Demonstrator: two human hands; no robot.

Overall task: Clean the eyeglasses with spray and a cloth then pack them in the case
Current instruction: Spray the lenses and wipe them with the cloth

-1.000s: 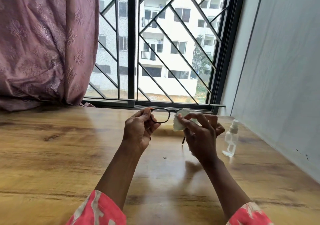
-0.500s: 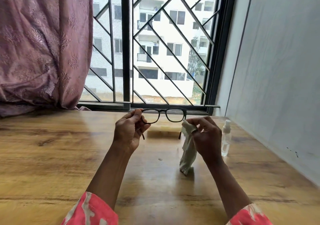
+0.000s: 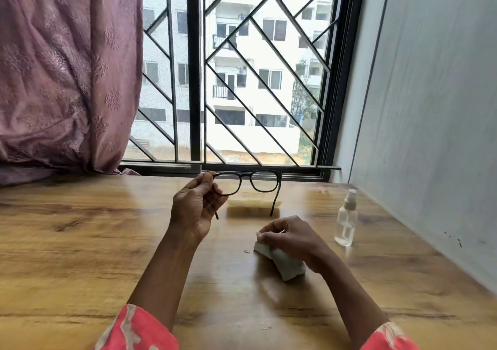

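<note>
1. Eyeglasses (image 3: 252, 183) with a dark frame are held up above the wooden table (image 3: 80, 242), lenses facing the window (image 3: 236, 80), both temple arms unfolded and hanging down toward the tabletop.
2. The left hand (image 3: 196, 209) pinches the frame's left end between thumb and curled fingers; the rest of the frame sticks out toward 3 o'clock, free of any other contact.
3. The right hand (image 3: 290, 238) sits low at the table, at 5 o'clock from the glasses, its fingers curled and clamped on a pale cleaning cloth (image 3: 285, 265).
4. The cloth lies crumpled on the table under that hand, its loose end trailing toward the wrist.
5. A clear spray bottle (image 3: 346, 219) with a white nozzle stands upright on the table at 3 o'clock from the right hand, apart from it and near the grey wall (image 3: 430, 107).
6. A pale, flat object (image 3: 254, 203) lies on the table just below the glasses; blur keeps it from being identified.
7. A mauve curtain (image 3: 61, 67) hangs at 10 o'clock.
8. Coral patterned sleeves (image 3: 137, 331) show at the bottom edge.
</note>
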